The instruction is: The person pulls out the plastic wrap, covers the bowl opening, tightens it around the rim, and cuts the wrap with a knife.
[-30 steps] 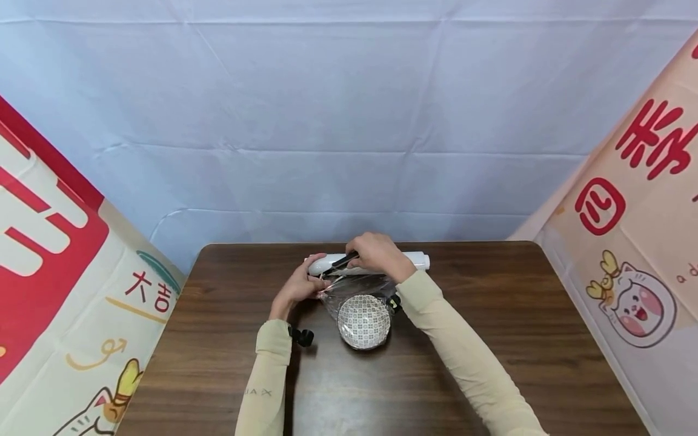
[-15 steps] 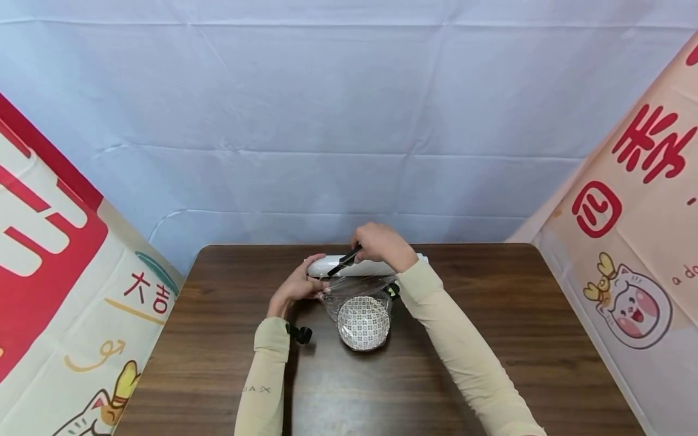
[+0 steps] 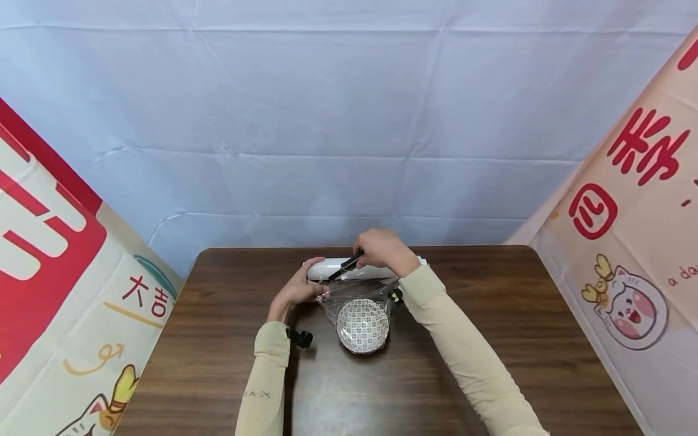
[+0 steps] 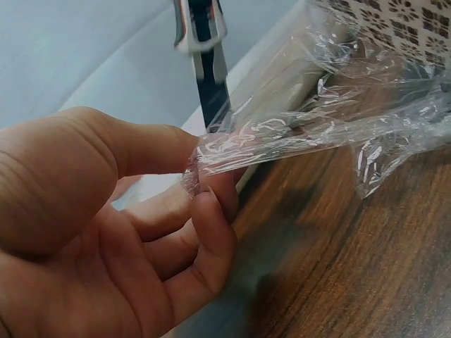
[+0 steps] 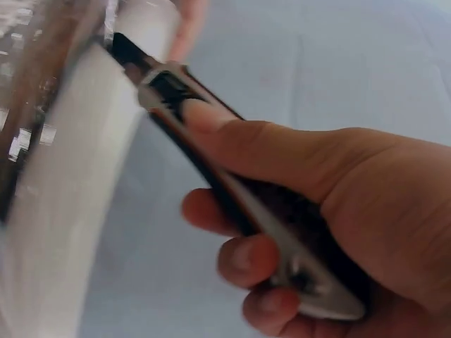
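On the table is a round patterned bowl (image 3: pixel 362 327), covered by clear plastic wrap (image 4: pixel 282 134) that runs back to a white roll (image 3: pixel 327 268). Between thumb and fingers, my left hand (image 4: pixel 91 211) pinches a bunched corner of the wrap at the roll's left end. My right hand (image 5: pixel 303 155) grips a utility knife (image 5: pixel 271 218), thumb on its slider, above the roll. The knife's dark blade (image 4: pixel 213 98) is out and slants down to the film, its tip right by the left fingertips. The roll's middle is partly hidden behind the right hand.
The brown wooden table (image 3: pixel 218 363) ends just behind the roll, where a pale cloth backdrop (image 3: pixel 349 151) hangs. Printed banners (image 3: pixel 632 254) flank both sides. A black wrist camera (image 3: pixel 302 339) sits by the left cuff, near the bowl.
My right hand and the knife have shifted slightly to the right, with the blade staying at the film near the left fingers. The left hand keeps its pinch, and the bowl stays in place.
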A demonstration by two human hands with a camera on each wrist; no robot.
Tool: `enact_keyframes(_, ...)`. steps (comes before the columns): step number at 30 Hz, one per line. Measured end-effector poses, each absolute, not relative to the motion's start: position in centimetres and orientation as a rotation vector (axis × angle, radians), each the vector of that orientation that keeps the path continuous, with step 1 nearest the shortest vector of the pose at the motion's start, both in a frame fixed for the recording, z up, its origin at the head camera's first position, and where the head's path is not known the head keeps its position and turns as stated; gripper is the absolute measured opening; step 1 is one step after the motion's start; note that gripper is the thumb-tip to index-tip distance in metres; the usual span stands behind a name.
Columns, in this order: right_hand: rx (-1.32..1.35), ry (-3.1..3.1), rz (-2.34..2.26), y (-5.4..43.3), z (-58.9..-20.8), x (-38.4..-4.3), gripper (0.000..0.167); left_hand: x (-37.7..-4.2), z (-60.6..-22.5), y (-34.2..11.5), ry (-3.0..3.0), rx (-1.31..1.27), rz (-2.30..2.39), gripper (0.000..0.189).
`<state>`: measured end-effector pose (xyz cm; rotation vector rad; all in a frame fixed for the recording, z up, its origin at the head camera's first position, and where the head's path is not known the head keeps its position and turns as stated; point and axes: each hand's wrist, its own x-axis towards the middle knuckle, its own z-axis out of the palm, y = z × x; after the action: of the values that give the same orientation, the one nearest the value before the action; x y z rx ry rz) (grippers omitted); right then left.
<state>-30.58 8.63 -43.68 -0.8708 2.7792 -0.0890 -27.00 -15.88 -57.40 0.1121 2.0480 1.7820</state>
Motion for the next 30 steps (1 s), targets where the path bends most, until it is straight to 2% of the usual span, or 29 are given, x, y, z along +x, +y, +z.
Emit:
enact_keyframes(5, -0.978, 2.741, -0.111, 8.4, -44.7, -30.4, 0.021, -26.9, -57.1, -16.0, 2.032, 0.096, 1.792, 0.089)
enact_keyframes(12, -0.861, 2.786, -0.145, 10.5, -43.8, -30.5, 0.02, -26.8, -56.7, -16.1, 2.011, 0.086, 1.785, 0.088)
enact_keyframes(21, -0.951, 2.753, -0.135, 10.7, -45.2, -30.4, 0.018, -26.9, -57.4, -16.0, 2.026, 0.116, 1.762, 0.09)
enact_keyframes(30, -0.847, 2.734, -0.204, 14.6, -44.1, -30.6, 0.017, -27.0, -57.4, -16.2, 2.031, 0.121, 1.768, 0.086)
